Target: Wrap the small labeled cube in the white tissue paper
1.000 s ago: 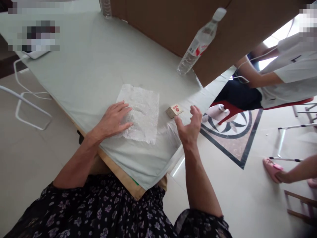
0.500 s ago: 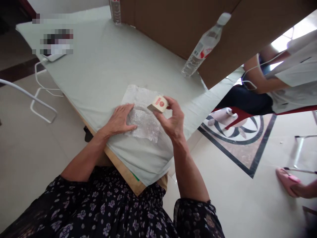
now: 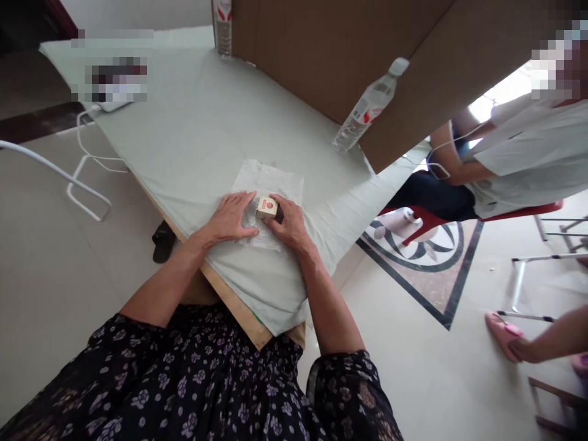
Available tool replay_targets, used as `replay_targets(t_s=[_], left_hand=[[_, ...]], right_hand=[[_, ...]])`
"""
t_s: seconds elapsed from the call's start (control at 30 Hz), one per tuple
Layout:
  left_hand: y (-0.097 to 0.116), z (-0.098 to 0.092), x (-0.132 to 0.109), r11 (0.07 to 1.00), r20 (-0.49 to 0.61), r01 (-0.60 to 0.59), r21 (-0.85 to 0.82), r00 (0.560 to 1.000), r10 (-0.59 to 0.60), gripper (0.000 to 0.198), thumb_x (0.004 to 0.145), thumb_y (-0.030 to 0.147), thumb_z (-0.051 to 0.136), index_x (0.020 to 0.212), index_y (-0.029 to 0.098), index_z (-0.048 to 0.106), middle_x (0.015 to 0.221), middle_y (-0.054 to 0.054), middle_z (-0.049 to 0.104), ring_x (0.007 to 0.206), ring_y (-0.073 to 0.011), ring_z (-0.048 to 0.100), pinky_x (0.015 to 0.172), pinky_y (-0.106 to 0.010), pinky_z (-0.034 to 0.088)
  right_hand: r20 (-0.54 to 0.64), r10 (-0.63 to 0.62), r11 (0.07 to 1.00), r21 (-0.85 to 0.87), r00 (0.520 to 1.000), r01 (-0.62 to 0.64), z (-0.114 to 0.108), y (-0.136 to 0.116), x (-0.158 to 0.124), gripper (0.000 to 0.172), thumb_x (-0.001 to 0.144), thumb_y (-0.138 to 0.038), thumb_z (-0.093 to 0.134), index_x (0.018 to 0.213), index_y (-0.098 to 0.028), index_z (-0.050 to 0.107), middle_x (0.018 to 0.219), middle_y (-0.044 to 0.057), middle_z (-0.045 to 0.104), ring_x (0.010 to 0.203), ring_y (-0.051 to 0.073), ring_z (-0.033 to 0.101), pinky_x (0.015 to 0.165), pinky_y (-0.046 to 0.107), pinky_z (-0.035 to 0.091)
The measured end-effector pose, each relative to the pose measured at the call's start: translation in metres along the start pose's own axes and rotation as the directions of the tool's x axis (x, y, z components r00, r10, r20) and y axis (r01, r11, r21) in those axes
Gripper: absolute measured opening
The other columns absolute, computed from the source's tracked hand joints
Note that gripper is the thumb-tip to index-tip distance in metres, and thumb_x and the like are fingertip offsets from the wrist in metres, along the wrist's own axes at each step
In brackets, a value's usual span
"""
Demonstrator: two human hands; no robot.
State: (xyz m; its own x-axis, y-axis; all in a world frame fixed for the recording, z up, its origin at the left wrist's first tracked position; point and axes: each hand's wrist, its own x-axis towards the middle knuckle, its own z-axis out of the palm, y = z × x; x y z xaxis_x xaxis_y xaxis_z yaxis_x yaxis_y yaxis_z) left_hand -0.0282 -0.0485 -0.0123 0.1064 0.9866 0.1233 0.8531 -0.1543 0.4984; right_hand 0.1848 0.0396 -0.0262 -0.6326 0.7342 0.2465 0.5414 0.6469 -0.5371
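Note:
A small cream box (image 3: 267,207) with red print rests on a sheet of clear bubble wrap (image 3: 269,177) near the table's front corner. My right hand (image 3: 288,223) grips the box from its right side, thumb and fingers around it. Just left of the box, my left hand (image 3: 232,217) lies on the left part of the wrap with thumb and fingers apart, holding nothing.
A tilted plastic bottle (image 3: 367,107) leans by a large cardboard panel (image 3: 316,55) on the cloth-covered table (image 3: 174,116). Another bottle (image 3: 223,30) stands farther back. A white device with a cable (image 3: 119,98) lies back left. A seated person (image 3: 509,153) is at right.
My right hand has moved left and down with the box, which now rests on the bubble wrap. My left hand stays on the wrap. The camera view has shifted slightly.

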Motion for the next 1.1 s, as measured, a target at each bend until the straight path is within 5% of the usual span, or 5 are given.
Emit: replay_targets(t_s=[0.33,0.6,0.83,0.97,1.1], left_hand=[[0.006,-0.018,-0.016,0.998,0.005,-0.021,-0.053,1.0,0.021,0.092,0.084,0.051,0.075,0.161,0.014,0.039,0.165,-0.021,0.046,0.157,-0.04,0.038,0.129,-0.057,0.031],[0.018,-0.031,-0.069,0.977,-0.047,-0.187,0.098,0.98,0.193,0.055,0.088,0.032,0.073,0.141,0.02,0.062,0.161,-0.019,0.051,0.155,-0.0411,0.04,0.127,-0.062,0.033],[0.039,-0.024,-0.034,0.968,-0.191,-0.222,0.116,0.951,0.242,0.019,0.092,0.024,0.068,0.11,0.022,0.074,0.154,-0.015,0.059,0.149,-0.0371,0.051,0.124,-0.061,0.037],[0.05,-0.03,-0.007,0.995,-0.188,-0.096,-0.023,0.978,0.09,0.006,0.091,0.027,0.069,0.092,0.022,0.073,0.15,-0.012,0.064,0.144,-0.0357,0.056,0.12,-0.058,0.043],[0.053,-0.03,0.015,0.942,-0.125,0.082,-0.325,0.984,-0.128,0.017,0.092,0.035,0.063,0.088,0.021,0.071,0.136,-0.011,0.073,0.121,-0.0289,0.069,0.083,-0.037,0.059]], right_hand=[[-0.08,-0.061,0.998,0.025,0.995,0.063,-0.018,-0.009,-0.02,0.071,0.094,-0.046,0.068,0.157,-0.023,0.045,0.156,0.015,0.06,0.141,0.034,0.057,0.114,0.053,0.046],[-0.026,-0.273,0.928,-0.27,0.962,0.257,-0.033,-0.046,-0.09,0.029,0.098,-0.03,0.065,0.125,-0.02,0.068,0.142,0.017,0.069,0.123,0.032,0.065,0.104,0.049,0.046],[-0.218,-0.22,0.96,-0.222,0.951,0.171,-0.036,-0.044,-0.058,0.014,0.102,-0.02,0.058,0.097,-0.022,0.071,0.114,0.008,0.081,0.1,0.022,0.074,0.094,0.04,0.048],[-0.198,-0.036,0.999,-0.01,0.98,0.035,-0.051,-0.038,-0.037,0.012,0.099,-0.026,0.06,0.091,-0.024,0.069,0.118,0.01,0.08,0.111,0.026,0.074,0.096,0.043,0.051],[-0.134,0.113,0.962,0.261,0.985,-0.075,-0.052,-0.027,-0.017,0.011,0.094,-0.032,0.061,0.086,-0.025,0.065,0.122,0.009,0.079,0.113,0.027,0.073,0.096,0.043,0.055]])
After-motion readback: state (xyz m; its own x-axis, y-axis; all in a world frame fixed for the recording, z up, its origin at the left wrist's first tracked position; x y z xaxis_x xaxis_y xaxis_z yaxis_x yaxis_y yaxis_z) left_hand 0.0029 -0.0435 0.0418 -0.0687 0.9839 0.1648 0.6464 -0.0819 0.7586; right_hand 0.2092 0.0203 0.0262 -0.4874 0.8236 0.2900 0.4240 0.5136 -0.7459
